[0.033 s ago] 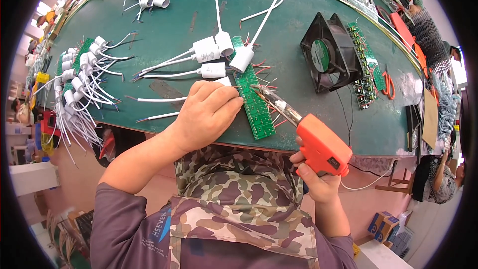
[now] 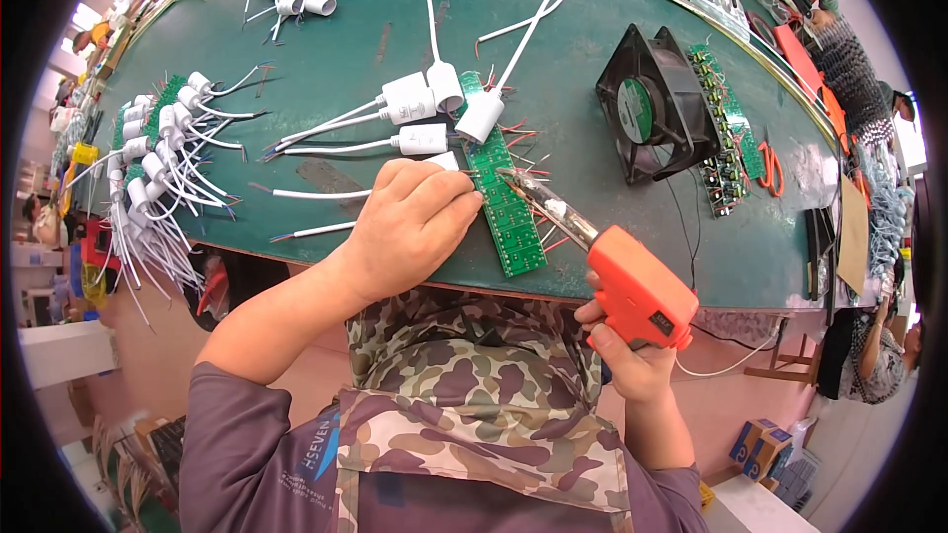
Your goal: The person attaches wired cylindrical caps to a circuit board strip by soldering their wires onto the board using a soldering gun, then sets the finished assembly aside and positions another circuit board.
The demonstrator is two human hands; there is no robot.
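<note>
The green circuit board lies on the worktop in front of the person. At its left edge the left hand curls inward, covering part of a white cap; its fingertips are hidden, so how closed that grip is, or on what, cannot be told. The right hand has its grip wrapped around the orange soldering gun, whose tip is at the board, contact hard to make out.

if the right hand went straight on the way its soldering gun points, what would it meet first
Most likely the green circuit board: the soldering gun in the right hand ends at or just over it. Whether they touch is hard to tell from this view.
</note>
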